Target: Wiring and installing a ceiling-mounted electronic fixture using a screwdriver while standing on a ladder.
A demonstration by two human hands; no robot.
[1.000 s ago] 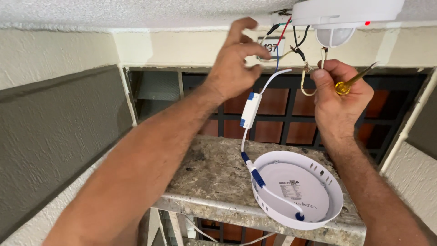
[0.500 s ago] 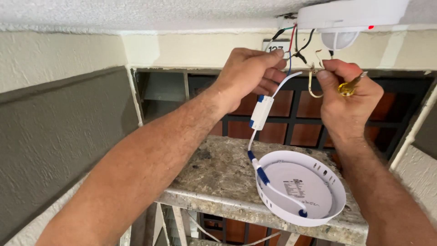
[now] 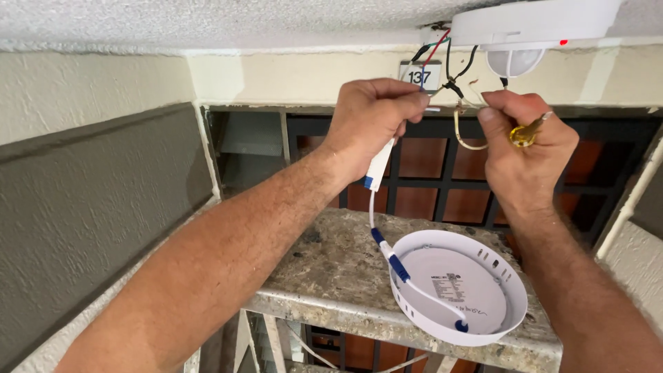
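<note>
Two bare hands work at a cluster of wires (image 3: 452, 83) hanging from a rough, textured white ceiling (image 3: 207, 21); the left hand (image 3: 369, 117) is curled shut, pinching the thin wire ends between thumb and forefinger while a slim white rectangular driver box (image 3: 379, 166) with a blue tip hangs beneath its palm; the right hand (image 3: 528, 148) is likewise closed, its fingertips gripping the wires from the other side and its fingers wrapped around a screwdriver with a translucent yellow handle (image 3: 523, 135), a curved pale loop of wire (image 3: 464, 135) sagging between the two hands; red, black and green strands run up to a smooth white plastic fitting (image 3: 539, 24) fixed to the ceiling, with a small frosted dome (image 3: 514, 61) beneath it; a white lead (image 3: 373, 214) with blue connectors drops from the driver box to a round, shallow white lamp panel (image 3: 459, 287) lying face down, its rim slotted and a printed label on its back; the panel rests on the mottled, speckled stone tabletop (image 3: 331, 276) of a pale metal stand; behind, a dark grille (image 3: 442, 186) frames reddish-brown square panels, and a grey rough-plastered wall (image 3: 97, 207) fills the left.
</note>
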